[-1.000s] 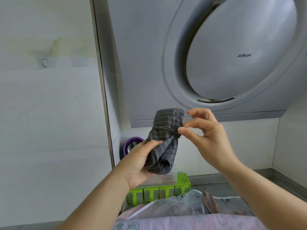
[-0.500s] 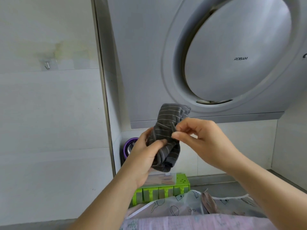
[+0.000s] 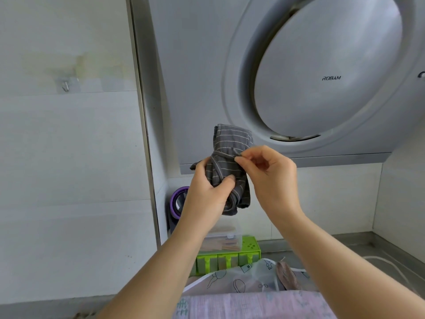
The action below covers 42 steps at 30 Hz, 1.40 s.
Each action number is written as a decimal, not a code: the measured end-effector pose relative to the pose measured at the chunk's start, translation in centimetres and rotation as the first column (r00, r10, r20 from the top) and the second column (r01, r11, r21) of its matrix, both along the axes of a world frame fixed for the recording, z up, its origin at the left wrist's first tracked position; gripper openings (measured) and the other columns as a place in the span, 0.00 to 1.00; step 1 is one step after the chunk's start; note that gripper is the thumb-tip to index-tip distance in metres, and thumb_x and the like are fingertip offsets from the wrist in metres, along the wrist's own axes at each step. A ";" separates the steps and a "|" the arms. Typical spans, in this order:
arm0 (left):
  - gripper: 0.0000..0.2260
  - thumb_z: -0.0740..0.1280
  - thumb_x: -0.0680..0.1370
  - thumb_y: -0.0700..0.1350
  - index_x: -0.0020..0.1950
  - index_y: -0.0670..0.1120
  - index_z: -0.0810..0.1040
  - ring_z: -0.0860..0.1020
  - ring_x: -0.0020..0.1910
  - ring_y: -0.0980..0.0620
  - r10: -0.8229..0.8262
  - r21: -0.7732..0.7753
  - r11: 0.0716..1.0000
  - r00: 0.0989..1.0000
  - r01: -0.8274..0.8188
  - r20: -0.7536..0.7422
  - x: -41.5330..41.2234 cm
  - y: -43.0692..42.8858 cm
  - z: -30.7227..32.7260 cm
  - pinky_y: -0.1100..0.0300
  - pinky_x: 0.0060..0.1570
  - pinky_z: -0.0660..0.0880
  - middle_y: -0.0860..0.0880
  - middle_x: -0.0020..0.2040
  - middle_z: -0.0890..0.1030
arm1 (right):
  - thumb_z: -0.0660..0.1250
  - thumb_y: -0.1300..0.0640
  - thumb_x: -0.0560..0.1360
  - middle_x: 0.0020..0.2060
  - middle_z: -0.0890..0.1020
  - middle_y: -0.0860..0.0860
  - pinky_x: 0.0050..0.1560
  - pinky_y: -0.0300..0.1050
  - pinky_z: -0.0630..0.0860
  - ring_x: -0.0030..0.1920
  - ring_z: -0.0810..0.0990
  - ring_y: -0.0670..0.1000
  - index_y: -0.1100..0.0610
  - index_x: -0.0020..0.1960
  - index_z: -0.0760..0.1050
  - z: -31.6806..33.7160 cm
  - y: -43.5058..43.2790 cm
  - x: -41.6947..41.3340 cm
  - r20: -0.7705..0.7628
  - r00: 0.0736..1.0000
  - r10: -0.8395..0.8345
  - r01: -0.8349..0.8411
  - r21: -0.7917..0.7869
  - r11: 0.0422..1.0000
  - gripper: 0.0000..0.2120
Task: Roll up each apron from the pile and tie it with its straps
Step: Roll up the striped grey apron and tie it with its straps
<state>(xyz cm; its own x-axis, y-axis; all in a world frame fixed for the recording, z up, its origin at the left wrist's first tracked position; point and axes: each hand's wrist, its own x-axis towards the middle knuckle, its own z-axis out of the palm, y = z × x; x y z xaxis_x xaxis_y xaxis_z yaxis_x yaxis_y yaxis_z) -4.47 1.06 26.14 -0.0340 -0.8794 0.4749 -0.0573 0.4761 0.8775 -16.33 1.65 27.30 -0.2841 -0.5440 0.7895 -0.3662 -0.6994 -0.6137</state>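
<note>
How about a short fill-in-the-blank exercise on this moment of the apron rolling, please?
1. The left hand grips the rolled grey apron, which is patterned with thin pale ____.
2. The right hand pinches the ____ that runs around the roll.
3. The range hood behind the hands bears the word ____.
4. Below the hands, a clear box sits on a bright ____ container.

Missing words: stripes; strap; ROBAM; green.

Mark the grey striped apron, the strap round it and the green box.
grey striped apron (image 3: 232, 139): head view, upper end of the roll.
strap (image 3: 224, 155): head view, the stretch crossing the roll's middle.
green box (image 3: 250, 247): head view, its top face, right end.
</note>
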 end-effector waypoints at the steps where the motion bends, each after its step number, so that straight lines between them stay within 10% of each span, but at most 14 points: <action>1: 0.18 0.68 0.75 0.43 0.61 0.58 0.69 0.81 0.48 0.51 0.006 -0.002 1.000 1.000 -0.006 0.004 0.0 0.0 0.3 0.42 0.49 0.79 0.57 0.47 0.80 | 0.73 0.62 0.71 0.32 0.80 0.44 0.40 0.34 0.74 0.33 0.76 0.42 0.49 0.37 0.77 0.2 -0.1 0.1 0.026 1.000 0.009 -0.009 -0.002 1.000 0.10; 8: 0.19 0.67 0.76 0.44 0.64 0.56 0.67 0.80 0.46 0.55 0.050 -0.065 0.997 0.997 -0.046 0.064 0.0 0.0 1.4 0.50 0.49 0.80 0.59 0.46 0.78 | 0.72 0.63 0.71 0.32 0.81 0.44 0.40 0.31 0.74 0.34 0.78 0.41 0.51 0.38 0.79 1.1 -0.8 0.6 0.131 0.991 -0.005 0.013 -0.066 0.998 0.08; 13: 0.18 0.67 0.76 0.43 0.62 0.57 0.66 0.80 0.44 0.56 0.077 -0.107 0.992 0.994 -0.069 0.072 0.1 0.0 2.2 0.57 0.42 0.81 0.57 0.47 0.78 | 0.69 0.64 0.74 0.38 0.80 0.49 0.42 0.32 0.74 0.39 0.78 0.45 0.61 0.46 0.83 1.4 -1.8 1.0 -0.096 0.961 -0.261 0.213 -0.347 0.914 0.04; 17: 0.17 0.68 0.76 0.42 0.61 0.57 0.68 0.79 0.42 0.60 0.082 -0.094 0.993 0.996 -0.078 0.047 1.3 -0.4 2.0 0.69 0.33 0.76 0.58 0.46 0.78 | 0.65 0.60 0.75 0.41 0.79 0.53 0.35 0.51 0.78 0.41 0.78 0.55 0.63 0.52 0.81 1.5 -2.2 0.2 -0.466 0.791 -0.396 0.207 -0.406 0.890 0.10; 25: 0.21 0.68 0.76 0.43 0.68 0.53 0.69 0.81 0.43 0.56 0.126 -0.100 0.989 0.981 -0.112 0.144 2.3 -1.1 1.5 0.71 0.29 0.74 0.53 0.49 0.81 | 0.66 0.65 0.70 0.31 0.75 0.51 0.25 0.46 0.72 0.33 0.73 0.54 0.59 0.34 0.76 3.5 -3.5 -0.7 -0.700 0.407 -0.587 0.208 -0.555 0.806 0.07; 30: 0.22 0.67 0.76 0.43 0.67 0.54 0.67 0.80 0.43 0.55 0.109 -0.096 0.991 0.981 -0.095 0.158 2.1 -0.8 1.3 0.72 0.27 0.72 0.52 0.51 0.80 | 0.62 0.62 0.67 0.32 0.76 0.50 0.28 0.46 0.73 0.34 0.74 0.54 0.60 0.35 0.77 3.5 -3.6 -0.6 -0.687 0.567 -0.455 0.233 -0.397 0.888 0.05; 33: 0.21 0.68 0.75 0.44 0.65 0.57 0.69 0.81 0.44 0.59 0.086 -0.067 0.995 0.985 -0.077 0.151 2.5 -0.9 1.1 0.70 0.34 0.75 0.56 0.50 0.81 | 0.63 0.63 0.67 0.32 0.74 0.47 0.34 0.38 0.70 0.32 0.71 0.46 0.59 0.36 0.75 4.1 -2.8 -0.7 -0.665 0.744 -0.059 0.084 0.006 0.996 0.03; 36: 0.18 0.69 0.75 0.43 0.63 0.56 0.73 0.82 0.46 0.56 -0.023 0.034 0.999 0.998 0.021 0.063 2.8 -1.1 0.8 0.63 0.38 0.78 0.55 0.50 0.82 | 0.61 0.65 0.71 0.34 0.71 0.45 0.34 0.33 0.65 0.32 0.67 0.42 0.57 0.36 0.70 5.2 -2.0 -1.2 -0.639 0.734 0.231 -0.016 0.324 0.946 0.07; 42: 0.13 0.69 0.76 0.44 0.58 0.57 0.76 0.83 0.49 0.52 -0.096 0.091 0.990 0.990 0.106 -0.104 2.3 -0.6 -0.3 0.50 0.49 0.80 0.52 0.48 0.84 | 0.71 0.55 0.71 0.33 0.69 0.45 0.36 0.34 0.65 0.34 0.68 0.44 0.56 0.36 0.68 4.3 -2.0 -1.2 -0.774 0.630 0.061 -0.007 0.072 0.997 0.13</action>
